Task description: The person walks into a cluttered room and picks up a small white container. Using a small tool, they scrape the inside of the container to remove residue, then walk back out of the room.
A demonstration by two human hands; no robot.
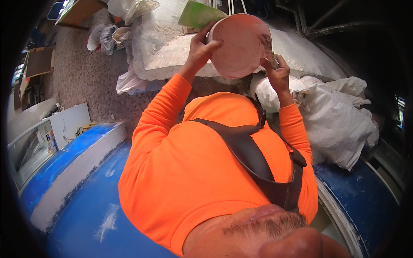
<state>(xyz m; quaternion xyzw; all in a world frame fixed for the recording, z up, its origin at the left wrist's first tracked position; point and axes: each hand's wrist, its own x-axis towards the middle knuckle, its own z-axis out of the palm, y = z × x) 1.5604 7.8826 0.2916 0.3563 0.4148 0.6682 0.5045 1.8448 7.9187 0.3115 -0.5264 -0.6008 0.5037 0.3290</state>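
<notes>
My two hands hold up a round pinkish-white bowl [238, 47] by opposite sides, above a whitish, dusty work surface [167, 56]. Its broad round face is tilted toward me, and a dark, rough patch shows along the right edge. My left hand [202, 50] grips the left rim, with the thumb laid over the face and the fingers mostly behind. Lower on the right side, my right hand [277, 74] pinches the edge between thumb and fingers. Just behind the bowl, a green sheet [198, 15] sticks out to the left.
White plastic sacks [340, 116] are heaped at the right. More plastic bags [133, 8] lie at the far left of the work surface, over a pebbled floor [81, 64]. Dark metal bars [340, 30] stand at the far right. Blue-painted panels [99, 180] flank me.
</notes>
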